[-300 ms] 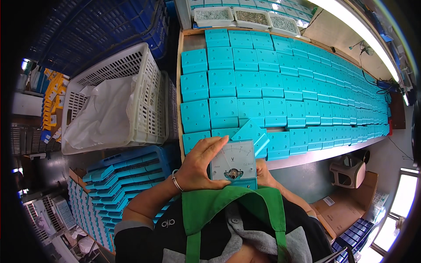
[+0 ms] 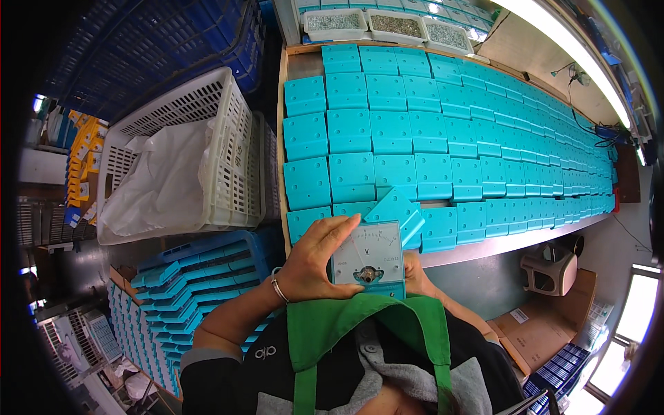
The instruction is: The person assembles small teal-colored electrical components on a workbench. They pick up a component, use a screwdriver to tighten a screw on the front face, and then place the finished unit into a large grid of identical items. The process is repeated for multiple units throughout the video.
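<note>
Workshop clutter rings a long wooden bench (image 2: 294, 83) that runs away from me, its top tiled edge to edge with rows of square turquoise plastic covers (image 2: 415, 135), smooth and matte with small notched corners. At its far end I see three shallow white trays (image 2: 387, 24) side by side, each filled with small greyish metal parts too fine to tell apart. Left of the bench stands a white lattice-walled plastic crate (image 2: 228, 145) holding a crumpled white plastic sheet (image 2: 166, 180); behind it dark blue crates (image 2: 159, 48) are stacked, and below it a blue bin (image 2: 200, 277) is packed with more turquoise covers on edge. Yellow and blue packets (image 2: 83, 145) sit on shelves at the far left, and brown cardboard boxes (image 2: 546, 318) lie on the floor to the right. Close to my chest, over the green apron (image 2: 360, 332), my left hand (image 2: 315, 259) grips the left side of a panel meter (image 2: 366, 257), thumb across its lower edge and fingers curled over the top corner; it has a white dial face in a turquoise case, and one loose cover (image 2: 398, 207) tilts just behind it. My right hand (image 2: 415, 271) is mostly hidden behind the meter, so I cannot tell its grip.
</note>
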Demonstrator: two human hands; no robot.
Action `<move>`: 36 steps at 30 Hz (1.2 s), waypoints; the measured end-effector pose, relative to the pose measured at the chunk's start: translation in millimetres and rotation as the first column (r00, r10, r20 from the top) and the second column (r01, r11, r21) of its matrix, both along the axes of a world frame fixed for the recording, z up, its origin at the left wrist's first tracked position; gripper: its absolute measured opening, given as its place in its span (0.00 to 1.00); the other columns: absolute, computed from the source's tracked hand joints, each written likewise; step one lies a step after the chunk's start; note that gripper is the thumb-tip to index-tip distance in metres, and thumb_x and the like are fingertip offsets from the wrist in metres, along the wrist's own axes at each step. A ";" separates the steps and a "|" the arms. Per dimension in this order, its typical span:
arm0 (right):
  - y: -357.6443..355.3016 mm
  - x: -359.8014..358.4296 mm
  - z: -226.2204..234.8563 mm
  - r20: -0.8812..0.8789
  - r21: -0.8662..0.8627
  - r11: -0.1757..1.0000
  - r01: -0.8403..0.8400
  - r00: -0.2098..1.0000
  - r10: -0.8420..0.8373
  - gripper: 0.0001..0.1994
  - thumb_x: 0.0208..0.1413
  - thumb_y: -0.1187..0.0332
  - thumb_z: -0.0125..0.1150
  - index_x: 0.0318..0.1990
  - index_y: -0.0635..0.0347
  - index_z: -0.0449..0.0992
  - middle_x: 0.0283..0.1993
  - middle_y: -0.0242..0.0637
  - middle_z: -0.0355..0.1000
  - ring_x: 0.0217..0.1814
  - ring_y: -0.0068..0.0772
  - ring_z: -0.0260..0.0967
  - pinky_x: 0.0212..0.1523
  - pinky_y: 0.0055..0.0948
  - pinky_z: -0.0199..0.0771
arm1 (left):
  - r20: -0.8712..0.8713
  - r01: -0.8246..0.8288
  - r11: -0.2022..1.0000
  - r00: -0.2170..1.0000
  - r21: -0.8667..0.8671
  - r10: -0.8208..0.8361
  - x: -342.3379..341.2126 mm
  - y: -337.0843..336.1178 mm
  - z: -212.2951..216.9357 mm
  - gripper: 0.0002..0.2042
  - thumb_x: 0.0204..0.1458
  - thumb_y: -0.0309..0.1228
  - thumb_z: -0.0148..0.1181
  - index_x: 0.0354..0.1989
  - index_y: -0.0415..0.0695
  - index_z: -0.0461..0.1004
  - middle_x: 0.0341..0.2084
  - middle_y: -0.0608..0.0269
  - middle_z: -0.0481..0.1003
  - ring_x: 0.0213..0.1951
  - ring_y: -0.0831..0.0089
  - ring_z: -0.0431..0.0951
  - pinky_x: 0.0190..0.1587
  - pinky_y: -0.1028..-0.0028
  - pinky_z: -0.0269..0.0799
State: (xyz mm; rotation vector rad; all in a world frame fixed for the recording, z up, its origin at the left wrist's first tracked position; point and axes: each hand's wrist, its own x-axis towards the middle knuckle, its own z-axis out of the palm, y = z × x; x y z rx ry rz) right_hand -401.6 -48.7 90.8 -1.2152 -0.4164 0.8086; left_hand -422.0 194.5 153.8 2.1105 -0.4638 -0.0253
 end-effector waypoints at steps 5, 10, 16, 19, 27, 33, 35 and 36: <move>0.0 6.4 7.7 -0.072 -0.084 0.996 -0.034 0.997 0.028 0.11 0.48 0.76 0.67 0.41 0.66 0.77 0.35 0.30 0.77 0.36 0.12 0.69 0.32 0.18 0.71 | -0.005 0.018 1.000 1.000 0.008 -0.018 2.7 0.7 -2.0 0.50 0.28 0.38 0.77 0.63 0.35 0.56 0.54 0.50 0.65 0.55 0.59 0.67 0.55 0.65 0.67; -5.4 41.2 5.1 0.468 -0.557 0.788 0.264 0.883 0.035 0.22 0.45 0.67 0.69 0.51 0.57 0.74 0.47 0.48 0.73 0.42 0.33 0.72 0.36 0.27 0.74 | -0.442 -0.302 0.719 0.897 -0.626 -0.008 -5.6 7.0 -54.1 0.51 0.35 0.38 0.73 0.68 0.41 0.46 0.53 0.52 0.65 0.50 0.64 0.71 0.54 0.65 0.67; -10.9 40.5 -46.2 0.661 -0.747 0.411 0.522 0.642 0.387 0.47 0.33 0.57 0.76 0.65 0.41 0.57 0.68 0.58 0.45 0.65 0.61 0.53 0.47 0.46 0.76 | -0.493 -0.183 0.528 0.686 -0.829 -0.536 -16.4 14.2 -52.9 0.52 0.40 0.35 0.72 0.69 0.54 0.37 0.64 0.56 0.52 0.57 0.55 0.68 0.56 0.55 0.68; -8.8 39.8 -43.6 0.643 -0.647 0.616 0.449 0.755 0.126 0.45 0.38 0.55 0.74 0.66 0.46 0.56 0.65 0.56 0.52 0.58 0.49 0.62 0.44 0.37 0.76 | -0.445 -0.486 0.112 0.650 -0.867 -0.616 -1.9 10.6 -34.9 0.48 0.40 0.38 0.70 0.67 0.53 0.43 0.65 0.58 0.50 0.56 0.50 0.68 0.54 0.53 0.69; 12.2 32.0 14.5 -0.206 -0.122 0.976 0.180 0.957 -0.203 0.43 0.49 0.42 0.57 0.65 0.64 0.53 0.44 0.33 0.65 0.35 0.16 0.57 0.28 0.15 0.53 | -0.578 -0.479 0.361 0.777 -0.800 -0.249 24.6 -16.7 -53.6 0.41 0.45 0.40 0.62 0.67 0.50 0.45 0.57 0.54 0.61 0.57 0.59 0.67 0.55 0.57 0.69; 15.5 28.2 16.2 -0.214 -0.124 0.980 0.155 0.960 -0.179 0.44 0.49 0.41 0.58 0.66 0.62 0.53 0.40 0.29 0.65 0.32 0.14 0.54 0.26 0.16 0.49 | -0.590 -0.502 0.334 0.764 -0.798 -0.262 25.8 -16.9 -53.6 0.45 0.44 0.41 0.65 0.68 0.45 0.43 0.55 0.54 0.62 0.54 0.62 0.69 0.53 0.61 0.70; 14.5 27.8 15.5 -0.242 -0.109 0.985 0.137 0.957 -0.160 0.45 0.48 0.43 0.60 0.67 0.62 0.51 0.44 0.31 0.65 0.35 0.16 0.55 0.29 0.17 0.53 | -0.582 -0.492 0.342 0.774 -0.801 -0.250 24.7 -17.4 -51.9 0.45 0.44 0.41 0.66 0.68 0.45 0.44 0.55 0.54 0.62 0.55 0.63 0.68 0.54 0.62 0.69; 10.9 28.0 14.6 -0.282 -0.103 0.989 0.108 0.950 -0.133 0.45 0.48 0.45 0.61 0.68 0.61 0.50 0.47 0.33 0.65 0.37 0.17 0.57 0.33 0.18 0.57 | -0.579 -0.485 0.355 0.780 -0.799 -0.237 23.3 -18.0 -51.4 0.46 0.43 0.41 0.66 0.68 0.45 0.44 0.56 0.55 0.62 0.55 0.63 0.68 0.55 0.62 0.69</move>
